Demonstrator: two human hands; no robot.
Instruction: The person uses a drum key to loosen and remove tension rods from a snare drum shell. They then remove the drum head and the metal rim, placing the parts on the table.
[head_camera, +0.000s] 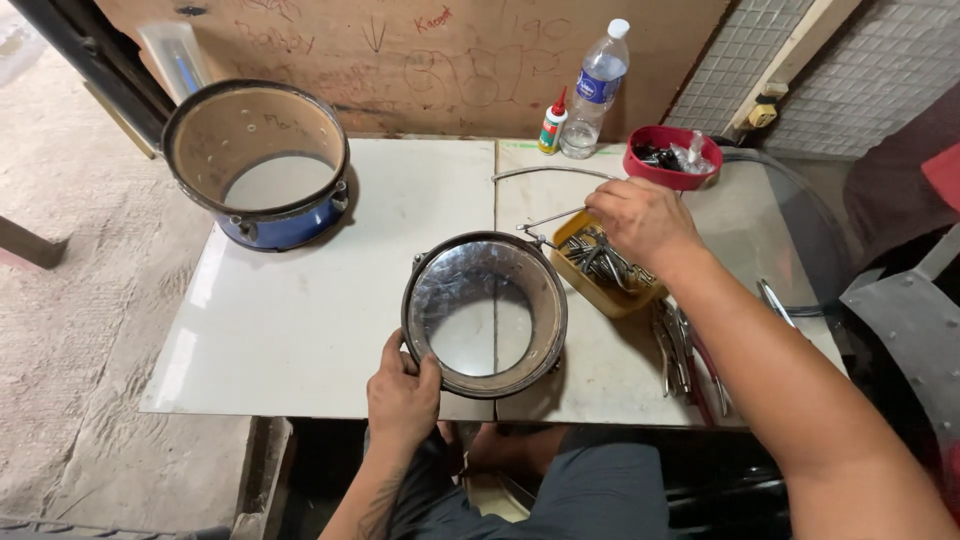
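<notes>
1. Centrally, small drum shell (485, 314): open end up on the white table (300, 320), just ahead of the person.
2. Left hand (402, 395): clasps its near rim.
3. Right hand (640, 218): nearer the yellow tray (610, 296) right of the shell, pinching a thin metal rod (550, 219) whose long axis points left.

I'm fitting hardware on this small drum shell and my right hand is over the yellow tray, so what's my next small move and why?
Probably lift one rod from the yellow tray: your right hand is already pinching a thin metal rod above it, while your left hand steadies the near rim of the small drum shell.
</notes>
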